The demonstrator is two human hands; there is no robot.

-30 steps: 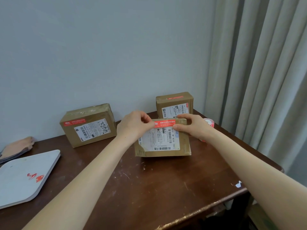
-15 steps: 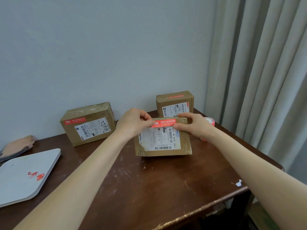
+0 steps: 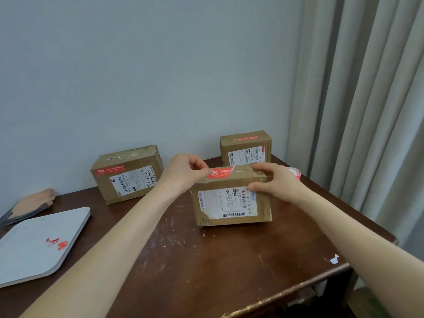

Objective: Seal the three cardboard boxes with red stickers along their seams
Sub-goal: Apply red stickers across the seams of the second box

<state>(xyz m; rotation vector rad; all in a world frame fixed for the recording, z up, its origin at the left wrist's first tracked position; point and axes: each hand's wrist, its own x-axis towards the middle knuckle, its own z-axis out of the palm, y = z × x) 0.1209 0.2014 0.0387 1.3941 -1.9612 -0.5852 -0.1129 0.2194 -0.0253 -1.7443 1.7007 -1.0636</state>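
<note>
Near box (image 3: 231, 203) sits mid-worktop (image 3: 206, 260), label facing me. Left grip (image 3: 183, 173) is pinching the left end of the red sticker (image 3: 221, 173), which lies along the box's top front edge. Right grip (image 3: 277, 182) is curled round the top right corner, fingers on top and thumb on the front. Second box (image 3: 128, 173) at 10 o'clock and third box (image 3: 246, 148) at 1 o'clock each have a red strip on. Sticker roll (image 3: 294, 174) peeks out at 2 o'clock, behind the right grip.

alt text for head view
Left hand pinches a red sticker atop the nearest cardboard box; right hand grips its upper right edge. A left box and a rear box, both stickered, stand behind on the brown table.
</note>
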